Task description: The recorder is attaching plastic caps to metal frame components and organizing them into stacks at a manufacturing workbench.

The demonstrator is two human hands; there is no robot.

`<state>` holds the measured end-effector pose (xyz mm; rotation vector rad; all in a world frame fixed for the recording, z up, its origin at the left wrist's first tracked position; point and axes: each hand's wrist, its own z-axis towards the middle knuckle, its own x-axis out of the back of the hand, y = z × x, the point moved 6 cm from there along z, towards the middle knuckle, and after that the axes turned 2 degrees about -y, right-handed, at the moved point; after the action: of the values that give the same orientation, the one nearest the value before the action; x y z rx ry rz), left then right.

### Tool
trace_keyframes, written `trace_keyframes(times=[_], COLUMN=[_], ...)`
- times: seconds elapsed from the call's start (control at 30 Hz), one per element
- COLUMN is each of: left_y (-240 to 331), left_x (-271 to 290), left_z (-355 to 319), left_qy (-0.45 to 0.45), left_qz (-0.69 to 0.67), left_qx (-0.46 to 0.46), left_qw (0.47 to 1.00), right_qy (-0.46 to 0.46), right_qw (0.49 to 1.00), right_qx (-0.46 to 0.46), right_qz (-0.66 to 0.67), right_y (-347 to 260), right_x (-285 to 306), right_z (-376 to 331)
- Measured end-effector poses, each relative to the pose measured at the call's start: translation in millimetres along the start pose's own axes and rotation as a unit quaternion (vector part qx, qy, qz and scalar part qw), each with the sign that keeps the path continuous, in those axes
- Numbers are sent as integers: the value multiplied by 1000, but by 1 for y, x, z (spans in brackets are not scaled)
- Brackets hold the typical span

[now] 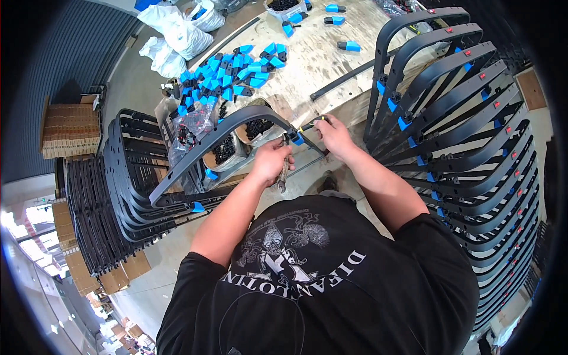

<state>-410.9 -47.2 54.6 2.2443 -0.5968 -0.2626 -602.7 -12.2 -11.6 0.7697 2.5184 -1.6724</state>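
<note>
The worktop (322,56) is a pale, scuffed board with worn patches. The floor (133,83) is smooth grey concrete. White plastic bags (177,29) lie on the floor beside the worktop's far left corner. A stack of flat brown cardboard (70,130) stands at the left, against a dark ribbed surface (41,65). More cardboard boxes (118,272) sit lower left. Bright daylight enters from the lower left edge (23,236), where details blur.

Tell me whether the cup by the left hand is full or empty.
Not empty: the cup beside the left hand holds small black parts; how full, cannot tell.
</note>
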Motion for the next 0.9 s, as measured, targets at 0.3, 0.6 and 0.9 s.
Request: trace_keyframes(times=[0.3,0.6,0.9], left_y=[6,13,4], left_x=[-1,-3,-5], left_z=[-1,0,6], left_qy=[-73,-67,-121], left_qz=[-33,-139,-134], left_qx=[-1,10,18], left_qw=[997,988,983], right_qy=[57,-11,-66], right_qw=[998,996,966], right_qx=[-32,-26,27], right_qz=[12,-90,-248], right_y=[14,4,-14], right_x=[-2,2,11], right_z=[15,28,34])
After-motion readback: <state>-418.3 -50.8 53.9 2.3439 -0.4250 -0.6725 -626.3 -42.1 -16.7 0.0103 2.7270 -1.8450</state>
